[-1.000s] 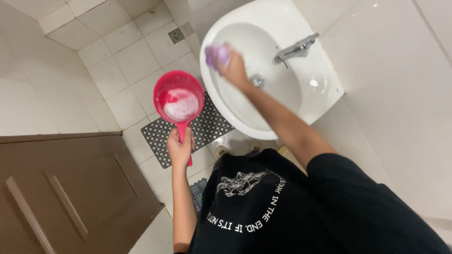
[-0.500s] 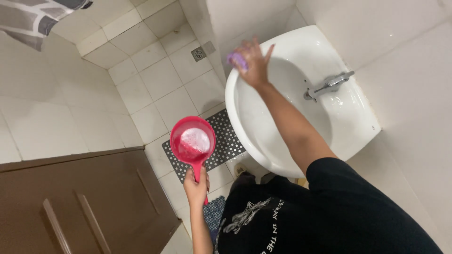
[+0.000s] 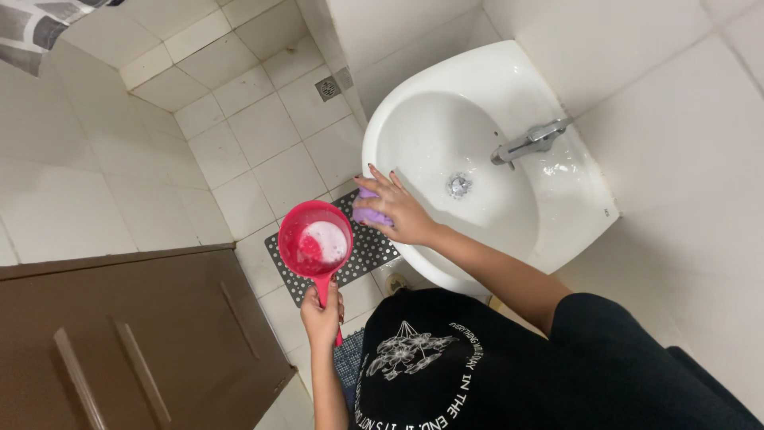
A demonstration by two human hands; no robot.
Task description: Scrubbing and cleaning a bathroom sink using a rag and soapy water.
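My left hand [image 3: 321,312] grips the handle of a red plastic dipper [image 3: 315,241] that holds foamy white liquid, level above the floor mat. My right hand [image 3: 398,209] presses a purple sponge [image 3: 370,213] against the near left rim of the white wash basin [image 3: 477,87]. Most of the sponge is hidden under my fingers. The basin bowl is wet, with a metal drain [image 3: 458,185] in its middle.
A chrome tap [image 3: 528,143] sits on the basin's right side. A dark perforated mat [image 3: 362,251] lies on the white tiled floor, with a floor drain [image 3: 328,87] in the corner. A brown door [image 3: 119,342] stands at the lower left.
My right hand has slid the sponge from the basin's far rim around to its near left rim. The dipper stays held in my left hand.
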